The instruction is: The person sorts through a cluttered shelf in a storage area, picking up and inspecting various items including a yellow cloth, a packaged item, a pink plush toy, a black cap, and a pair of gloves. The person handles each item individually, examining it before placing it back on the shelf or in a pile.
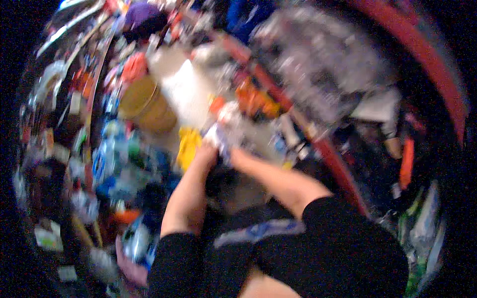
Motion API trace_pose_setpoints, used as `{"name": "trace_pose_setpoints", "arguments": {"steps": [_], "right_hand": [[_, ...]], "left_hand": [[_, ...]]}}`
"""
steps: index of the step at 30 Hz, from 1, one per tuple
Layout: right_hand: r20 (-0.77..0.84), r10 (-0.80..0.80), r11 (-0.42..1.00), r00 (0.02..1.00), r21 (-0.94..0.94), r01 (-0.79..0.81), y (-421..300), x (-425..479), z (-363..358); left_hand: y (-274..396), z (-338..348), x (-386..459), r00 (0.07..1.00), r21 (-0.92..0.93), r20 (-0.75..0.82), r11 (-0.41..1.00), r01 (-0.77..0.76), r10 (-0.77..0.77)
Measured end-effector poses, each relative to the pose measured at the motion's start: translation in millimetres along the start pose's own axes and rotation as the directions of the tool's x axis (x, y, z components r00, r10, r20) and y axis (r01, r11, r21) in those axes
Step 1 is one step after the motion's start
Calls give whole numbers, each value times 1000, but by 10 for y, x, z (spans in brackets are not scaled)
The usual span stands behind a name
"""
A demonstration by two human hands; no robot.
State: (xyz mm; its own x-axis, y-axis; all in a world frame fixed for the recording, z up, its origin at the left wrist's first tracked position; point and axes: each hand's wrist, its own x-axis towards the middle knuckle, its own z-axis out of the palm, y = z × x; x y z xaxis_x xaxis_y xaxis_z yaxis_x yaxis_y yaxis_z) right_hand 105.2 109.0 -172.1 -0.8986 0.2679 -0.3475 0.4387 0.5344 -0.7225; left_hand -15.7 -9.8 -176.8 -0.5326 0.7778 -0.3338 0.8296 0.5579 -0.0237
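Observation:
The head view is strongly blurred. My left hand [207, 149] and my right hand [234, 154] are close together near the middle of the view. Between them is a crumpled white and purplish soft item [220, 140], perhaps a film or bag; both hands touch it, but the fingers are too blurred to show their grip. A yellow item [188, 147] lies just left of my left hand. Beyond the hands are a small orange-red item [217, 105] and a bright whitish surface [188, 89].
A brown round container [147, 104] stands at the upper left, above heaped bluish plastic waste [115, 160]. A red bar [341, 167] slants along the right side, with a large greyish heap [316, 59] beyond it. Orange material [257, 98] lies beside the bar.

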Motion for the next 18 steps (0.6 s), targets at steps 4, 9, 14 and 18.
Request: {"name": "trace_pose_setpoints", "arguments": {"steps": [4, 9, 14, 18], "right_hand": [[-131, -39, 978, 991, -211, 11, 186, 44, -8], [-275, -262, 946, 925, -262, 190, -294, 70, -308], [-272, -437, 885, 857, -300, 356, -1273, -369, -1047], [-316, -649, 732, 692, -507, 456, -2295, -982, -1776]], "left_hand": [[159, -449, 27, 960, -20, 275, 999, -39, 43], [-24, -188, 161, 995, -75, 91, 997, -26, 33], [18, -100, 156, 998, -102, -8, 993, -59, 59], [72, -243, 44, 998, -93, 14, 994, -56, 57]]}}
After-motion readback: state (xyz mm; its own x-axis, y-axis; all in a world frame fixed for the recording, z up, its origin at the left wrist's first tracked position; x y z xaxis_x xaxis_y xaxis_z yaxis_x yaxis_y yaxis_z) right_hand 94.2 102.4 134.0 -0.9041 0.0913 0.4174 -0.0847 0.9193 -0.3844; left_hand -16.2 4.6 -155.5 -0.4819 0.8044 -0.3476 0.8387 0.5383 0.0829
